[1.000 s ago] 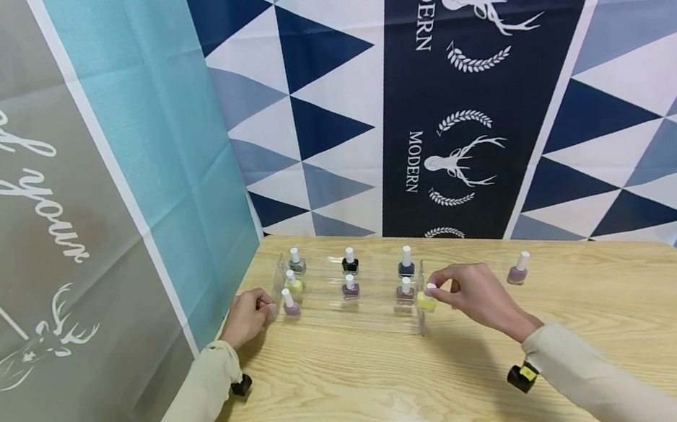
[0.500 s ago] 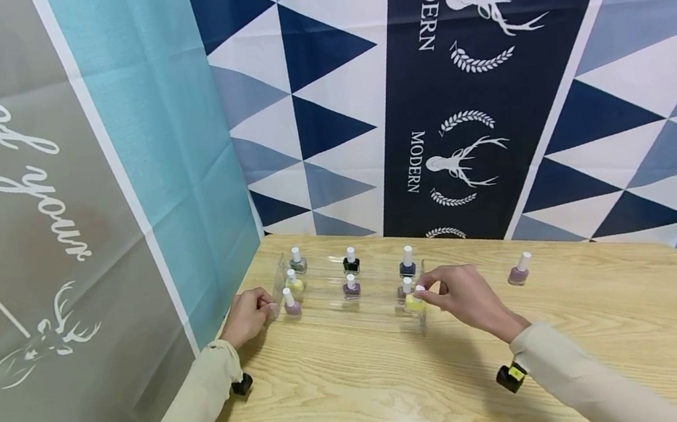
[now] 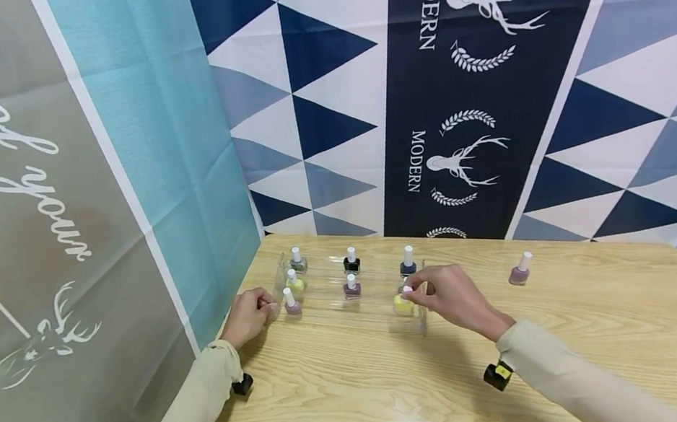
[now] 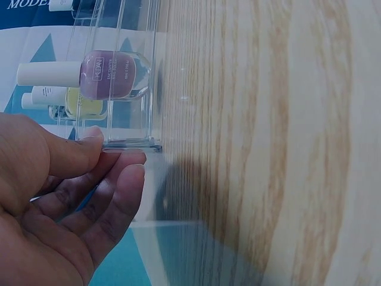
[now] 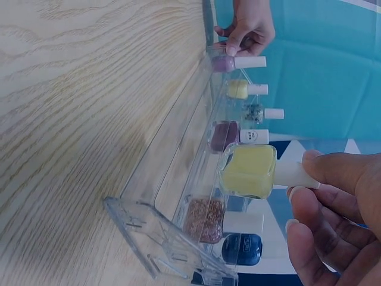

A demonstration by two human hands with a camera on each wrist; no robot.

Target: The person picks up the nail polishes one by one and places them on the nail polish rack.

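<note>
My right hand (image 3: pixel 457 299) pinches a yellow nail polish bottle (image 5: pixel 250 171) by its white cap. The bottle hangs over the front tier of a clear stepped rack (image 5: pixel 132 237), towards its right end. Behind it in the right wrist view are a glittery pink-brown bottle (image 5: pixel 204 220) and a dark blue one (image 5: pixel 241 249). At the rack's other end, my left hand (image 3: pixel 249 317) pinches the clear end panel between thumb and fingers. Right beside those fingers stands a mauve bottle (image 4: pixel 110 74) on the front tier, with another yellow bottle (image 4: pixel 86 102) behind it.
A plum bottle (image 3: pixel 351 287) and a black one (image 3: pixel 351 264) stand mid-rack, and a grey glitter bottle (image 3: pixel 298 264) at back left. Another mauve bottle (image 3: pixel 519 271) stands on the wooden table (image 3: pixel 340 400) to the right. Fabric hangings (image 3: pixel 185 153) border the table.
My right hand has moved left with the yellow nail polish bottle, from the rack's right end panel to over the front tier. My left hand stays at the left end panel.
</note>
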